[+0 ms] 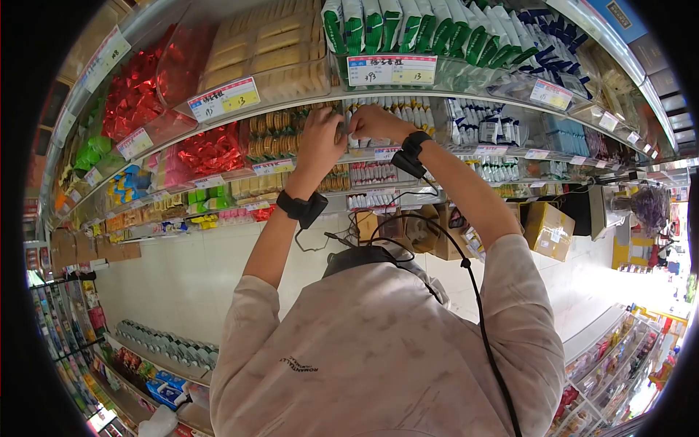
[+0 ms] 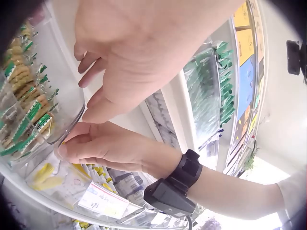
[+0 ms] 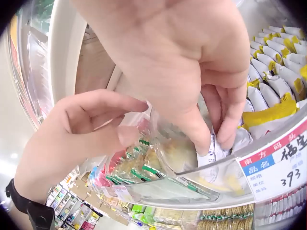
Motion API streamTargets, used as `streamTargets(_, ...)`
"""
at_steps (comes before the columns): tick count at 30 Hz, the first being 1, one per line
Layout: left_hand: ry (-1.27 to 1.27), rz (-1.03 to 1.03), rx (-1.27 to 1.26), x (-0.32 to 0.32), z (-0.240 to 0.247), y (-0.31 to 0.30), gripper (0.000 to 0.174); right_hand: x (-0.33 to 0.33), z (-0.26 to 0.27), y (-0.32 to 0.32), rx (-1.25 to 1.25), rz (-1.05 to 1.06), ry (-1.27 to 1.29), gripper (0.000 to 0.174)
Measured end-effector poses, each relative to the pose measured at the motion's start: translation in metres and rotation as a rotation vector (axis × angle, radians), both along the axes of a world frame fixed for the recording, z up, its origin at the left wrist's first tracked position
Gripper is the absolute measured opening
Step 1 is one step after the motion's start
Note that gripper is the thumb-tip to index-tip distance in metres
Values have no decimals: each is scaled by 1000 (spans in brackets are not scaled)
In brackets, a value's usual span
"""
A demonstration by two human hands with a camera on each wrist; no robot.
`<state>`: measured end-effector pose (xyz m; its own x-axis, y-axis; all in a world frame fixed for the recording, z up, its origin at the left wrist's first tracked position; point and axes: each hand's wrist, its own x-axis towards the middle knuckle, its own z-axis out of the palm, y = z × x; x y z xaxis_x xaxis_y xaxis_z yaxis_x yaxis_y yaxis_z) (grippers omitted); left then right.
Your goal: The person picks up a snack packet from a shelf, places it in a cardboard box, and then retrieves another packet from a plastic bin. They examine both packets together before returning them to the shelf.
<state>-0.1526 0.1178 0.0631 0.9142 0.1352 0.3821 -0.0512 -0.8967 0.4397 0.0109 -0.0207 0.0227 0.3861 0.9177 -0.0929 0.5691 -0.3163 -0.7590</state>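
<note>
A white packet (image 3: 211,157) sits at the front of a clear bin (image 3: 268,136), behind its rim, its top between the thumb and fingers of the right hand (image 3: 182,67); that grip is narrow and seems to hold the packet. The left hand (image 3: 72,134) hovers just beside, thumb and fingers bent with a gap between, holding nothing visible. The pinch looks shallow, so the packet could slip if it catches on the rim or on the yellow-ended packets (image 3: 266,93) crowded close by; a hard tug might drag those along or tear the wrapper. The price card (image 3: 278,167) on the bin front could get knocked. Overhead, the upper shelf's edge (image 1: 291,103) limits lifting, and the wrist camera (image 2: 170,196) might bump it. The freest room appears to be outward, over the aisle floor (image 1: 189,269).
</note>
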Motion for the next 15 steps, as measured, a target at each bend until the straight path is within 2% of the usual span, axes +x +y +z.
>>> streamTargets(5, -71, 1, 36, -8, 2, -4, 22, -2, -20, 6, 108, -2, -99, 20)
streamTargets(8, -106, -25, 70, -15, 5, -9, 16, 6, -11, 6, -12, 39, -154, 18)
streamTargets(11, -74, -53, 60, -22, 4, -13, 13, 10, 3, 1, -96, -2, 54, 19)
streamTargets(15, 45, -115, -19, -32, 1, -17, 15, 16, 12, -6, -97, -57, 166, 19)
